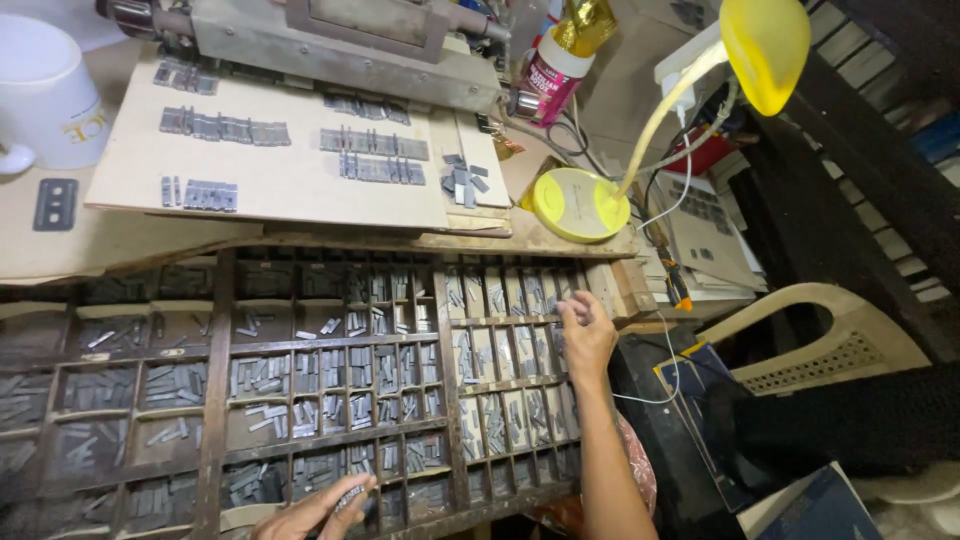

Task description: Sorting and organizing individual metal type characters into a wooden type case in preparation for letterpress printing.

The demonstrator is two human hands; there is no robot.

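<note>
A wooden type case (215, 400) with many small compartments of grey metal type pieces fills the lower left. My right hand (585, 335) reaches into a compartment near the case's upper right corner, fingers pinched together; whether a piece is in them is hidden. My left hand (315, 512) sits at the bottom edge of the case and holds a small row of metal type pieces (350, 497) between thumb and fingers. A tan board (290, 185) beyond the case carries several short rows of set type (372, 142).
A yellow desk lamp (575, 205) with a bent neck stands right of the board. A white mug (45, 95) is at the far left, a metal machine (340, 45) at the top, a bottle (550, 75) beside it. A beige plastic chair (830, 345) and papers lie to the right.
</note>
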